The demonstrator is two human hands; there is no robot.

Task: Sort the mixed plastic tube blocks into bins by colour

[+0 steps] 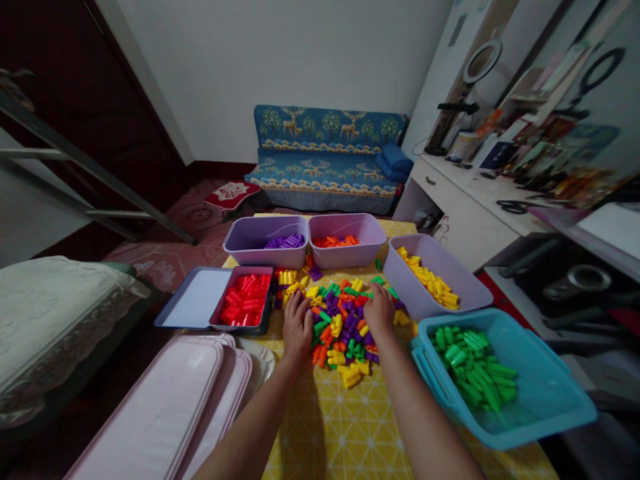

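Observation:
A mixed pile of small plastic building pieces point(345, 317) in purple, green, orange, red and yellow lies on the yellow patterned tablecloth point(345, 427). At the pile's left edge rests my left hand point(299, 327), fingers apart, touching the pieces, with nothing visible in its grip. My right hand point(380, 310) reaches into the pile's right side, fingers bent down and together among the pieces. Green pieces point(377, 280) lie just beyond its fingertips. Whatever those fingers may hold is hidden.
Around the pile stand a purple-filled bin point(240, 257), an orange-filled bin point(350, 259), a yellow-filled bin point(405, 293), a teal bin point(555, 400) with green pieces, and a lidded case point(193, 300) with red ones. Pale pink lids point(155, 400) lie at left. A sofa point(330, 160) stands behind.

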